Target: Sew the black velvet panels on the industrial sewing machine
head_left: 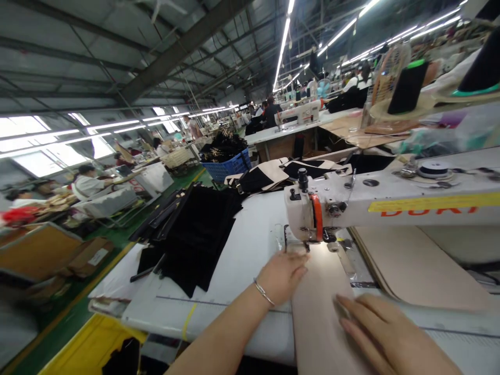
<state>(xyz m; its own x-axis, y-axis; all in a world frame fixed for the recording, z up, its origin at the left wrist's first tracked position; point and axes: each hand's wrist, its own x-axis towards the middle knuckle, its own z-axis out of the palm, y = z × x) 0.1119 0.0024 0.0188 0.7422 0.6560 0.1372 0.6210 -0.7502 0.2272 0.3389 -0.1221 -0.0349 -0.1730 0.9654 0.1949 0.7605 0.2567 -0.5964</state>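
A long beige panel (322, 317) lies under the head of a white sewing machine (307, 213), its far end lit beside the needle area. My left hand (283, 273), with a silver bracelet at the wrist, rests on the panel's left edge, fingers stretched towards the presser foot. Over the panel's right edge lies my right hand (386, 328), slightly blurred, with its fingers extended and a dark gap beneath them. Whether either hand pinches the edge is not visible. Right of the needle, a stack of beige panels (417, 265) with rounded corners sits under the machine arm.
Black fabric pieces (199, 224) are piled on the table's left side. Behind the machine lie black-and-beige pieces (269, 174) and a full blue crate (226, 166). A yellow bin (91, 346) stands below at left. Thread cones (408, 86) rise at right; people work farther off.
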